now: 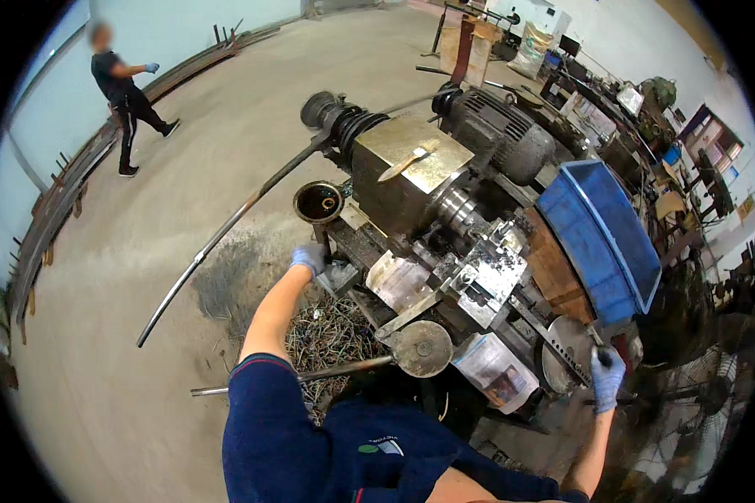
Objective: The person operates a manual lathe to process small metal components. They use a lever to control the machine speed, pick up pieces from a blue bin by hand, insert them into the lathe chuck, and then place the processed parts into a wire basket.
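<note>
At the left end of a greasy metal lathe (411,176), my left hand (309,258), in a pale blue glove, is closed beside a dark upright part below a round cup of dark oil (318,202). What its fingers hold is hidden. My right hand (608,379), gloved too, is wrapped round a black handle (601,357) at the lathe's right end, next to a round metal plate (567,354). Between my hands is the shiny tool slide (488,281), with the chuck (459,210) behind it. A brush (408,161) lies on the headstock.
A blue bin (600,239) stands to the right of the lathe. Below my left arm lies a heap of metal pieces (331,339). A long bar (218,239) sticks out leftward. A fan (700,394) is at the lower right. A person (122,92) walks at the far left.
</note>
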